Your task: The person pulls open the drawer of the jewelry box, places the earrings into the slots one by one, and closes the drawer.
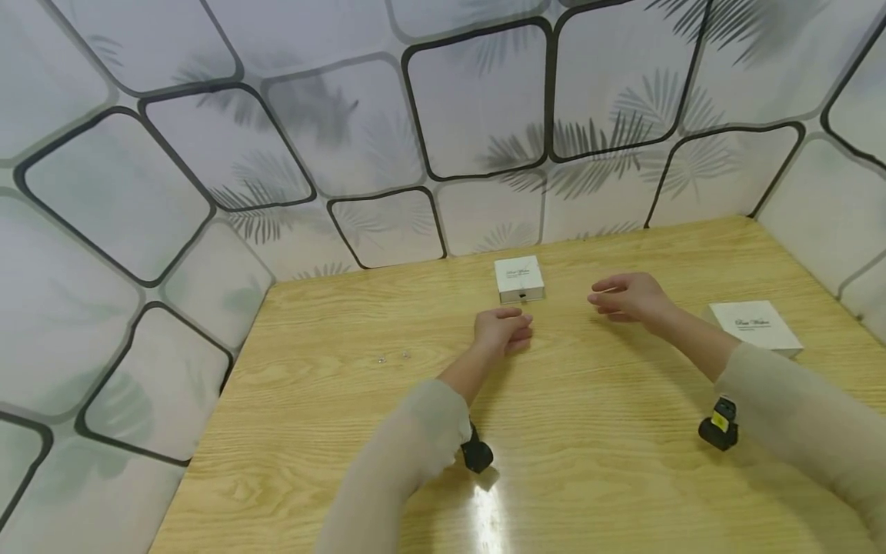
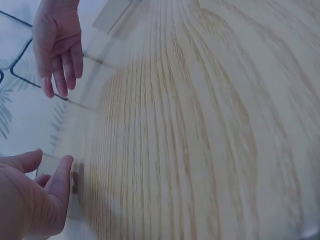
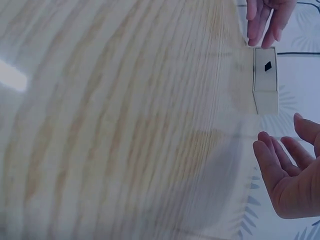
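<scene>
A small white box point(image 1: 520, 278) with dark lettering on its lid and a black tab on its front stands near the back of the table. Just in front of it is my left hand point(image 1: 500, 331), fingers loosely bent, holding nothing. To the right of that box my right hand point(image 1: 631, 297) hovers over the table with relaxed fingers and nothing in its grasp. In the right wrist view the white box point(image 3: 265, 75) shows between both hands. A second, larger white lettered box point(image 1: 753, 326) lies by my right forearm.
Two tiny shiny pieces, one of them a small glinting bit point(image 1: 381, 360), lie on the left part of the wooden table point(image 1: 311, 438); their kind is too small to tell. A patterned wall point(image 1: 477, 100) closes off the back and sides.
</scene>
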`<state>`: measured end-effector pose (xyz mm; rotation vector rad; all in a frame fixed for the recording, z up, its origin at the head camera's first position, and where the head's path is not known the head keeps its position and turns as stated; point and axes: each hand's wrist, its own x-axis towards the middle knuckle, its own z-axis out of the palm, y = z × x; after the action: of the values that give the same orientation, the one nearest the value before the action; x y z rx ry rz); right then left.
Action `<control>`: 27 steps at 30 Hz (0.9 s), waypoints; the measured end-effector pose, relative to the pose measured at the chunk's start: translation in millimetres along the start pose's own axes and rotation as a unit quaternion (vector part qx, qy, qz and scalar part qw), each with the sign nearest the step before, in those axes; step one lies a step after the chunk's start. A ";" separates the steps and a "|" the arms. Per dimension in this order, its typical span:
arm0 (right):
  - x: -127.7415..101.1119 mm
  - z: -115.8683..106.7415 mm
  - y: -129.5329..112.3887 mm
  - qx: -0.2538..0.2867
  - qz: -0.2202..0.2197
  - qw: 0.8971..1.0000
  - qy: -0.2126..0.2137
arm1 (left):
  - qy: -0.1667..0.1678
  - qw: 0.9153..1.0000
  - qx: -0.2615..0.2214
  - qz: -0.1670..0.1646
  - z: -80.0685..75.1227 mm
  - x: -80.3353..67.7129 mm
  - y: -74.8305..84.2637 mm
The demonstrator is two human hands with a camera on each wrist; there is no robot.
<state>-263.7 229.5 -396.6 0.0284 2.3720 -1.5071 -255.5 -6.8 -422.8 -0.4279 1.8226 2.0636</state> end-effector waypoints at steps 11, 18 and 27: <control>-14.3 -21.5 12.1 0.012 0.000 1.000 -0.012 | -0.029 1.000 -0.010 -0.001 25.2 -6.7 -2.5; -22.2 -36.3 16.1 0.031 0.008 0.999 -0.023 | -0.030 0.999 -0.025 0.001 39.5 -10.0 -4.1; -28.3 -50.5 26.5 0.034 0.018 0.999 -0.035 | -0.011 1.000 -0.026 -0.003 56.1 -11.7 -11.1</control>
<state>-245.2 290.3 -392.3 0.0341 2.2538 -1.5448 -239.6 49.3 -420.4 -0.4237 1.7561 2.1074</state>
